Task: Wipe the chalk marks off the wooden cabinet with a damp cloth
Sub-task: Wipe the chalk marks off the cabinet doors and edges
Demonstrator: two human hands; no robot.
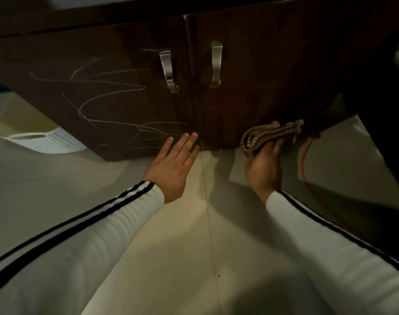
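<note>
A dark brown wooden cabinet [250,71] with two doors and metal handles fills the upper view. White chalk scribbles [107,103] cover its left door. My left hand [171,164] lies flat with fingers apart, fingertips touching the bottom right corner of the left door beside the lowest scribbles. My right hand [265,164] grips a bunched brown patterned cloth [269,136] and presses it against the bottom edge of the right door, which shows no marks.
A white perforated plastic basket [48,142] lies on the pale tiled floor [194,246] left of the cabinet. An orange cord [304,160] runs along the floor to the right of the cloth. A dark panel stands at the far right.
</note>
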